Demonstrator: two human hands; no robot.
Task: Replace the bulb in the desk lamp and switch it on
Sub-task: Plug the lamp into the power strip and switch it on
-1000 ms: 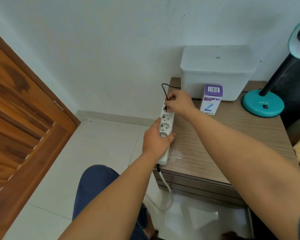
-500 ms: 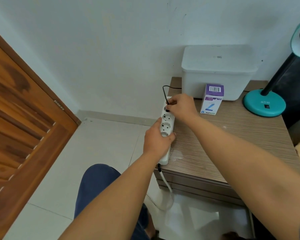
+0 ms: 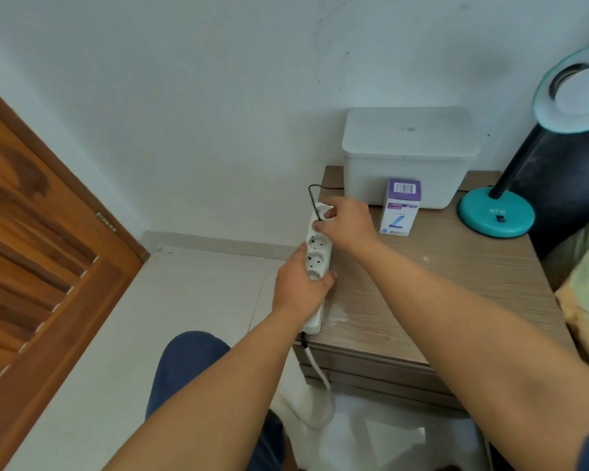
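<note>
A white power strip lies along the left edge of the wooden table. My left hand grips its middle. My right hand pinches a black plug at the strip's far sockets; the thin black cord loops up and runs behind the white box. The teal desk lamp stands at the right: base on the table, round head up at the frame edge with a white bulb in it. A purple-and-white bulb carton stands upright between strip and lamp.
A lidded white plastic box sits against the wall at the table's back. A wooden door stands at the left. The strip's white cable hangs off the table front. My knee in blue trousers is below.
My right hand has shifted slightly on the plug at the strip's far end. The view has tilted so more of the lamp head and its bulb shows. The left hand has stayed put.
</note>
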